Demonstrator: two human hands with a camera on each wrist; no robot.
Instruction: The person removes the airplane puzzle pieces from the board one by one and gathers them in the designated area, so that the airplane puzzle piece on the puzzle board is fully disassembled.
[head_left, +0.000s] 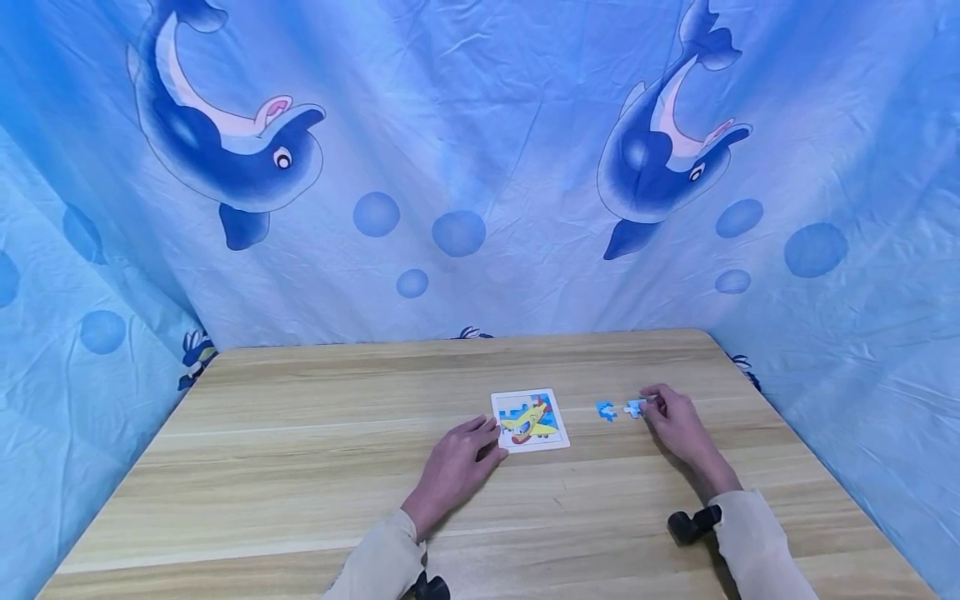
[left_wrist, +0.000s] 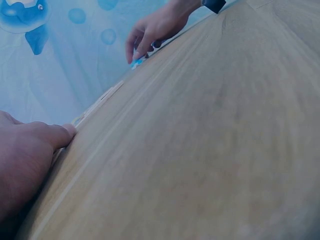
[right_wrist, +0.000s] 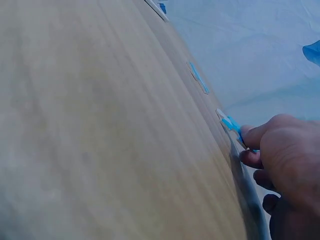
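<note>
A square jigsaw puzzle (head_left: 561, 441) with a white frame and a yellow airplane picture lies on the table; blue pieces fill part of its upper area. My left hand (head_left: 457, 468) rests at its left edge, fingertips and thumb touching the frame near the lower left corner. To the right, my right hand (head_left: 677, 425) pinches a blue and white puzzle piece (head_left: 633, 408) between thumb and finger, low over the tabletop. The right wrist view shows this puzzle piece (right_wrist: 230, 123) partly covered by the fingertips. Another blue puzzle piece (head_left: 606, 411) lies flat between the puzzle and the right hand.
The wooden table (head_left: 300, 433) reaches back to a blue curtain (head_left: 480, 167) printed with dolphins and bubbles, which also hangs along both sides. A dark wrist camera (head_left: 693, 523) sits at the right cuff, and another camera (head_left: 431, 587) at the left.
</note>
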